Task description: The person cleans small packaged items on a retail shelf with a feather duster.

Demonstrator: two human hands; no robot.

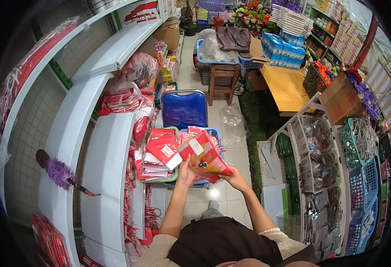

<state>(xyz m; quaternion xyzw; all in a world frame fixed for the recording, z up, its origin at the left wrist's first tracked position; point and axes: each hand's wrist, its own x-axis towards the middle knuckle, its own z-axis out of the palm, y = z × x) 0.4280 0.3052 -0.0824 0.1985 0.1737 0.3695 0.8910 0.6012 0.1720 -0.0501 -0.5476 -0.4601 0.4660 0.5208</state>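
Observation:
A flat red packet (205, 155) in clear plastic, with a white label and a yellow printed picture, is held up in front of me, tilted. My left hand (187, 172) grips its lower left edge, and my right hand (235, 178) is closed on its lower right corner. Below and behind it, a blue basket (222, 156) holds more red packets, partly hidden by the held one. Left of that, a green-rimmed basket (153, 180) contains stacked red and white packets (162, 147). The kind of item inside the held packet I cannot make out.
White shelves (102, 178) run along my left, with a purple duster (59, 172) on one. A blue chair (184, 109) stands beyond the baskets. Wire baskets (309, 171) of small goods line the right. A wooden stool (223, 82) and yellow table (289, 84) stand farther back.

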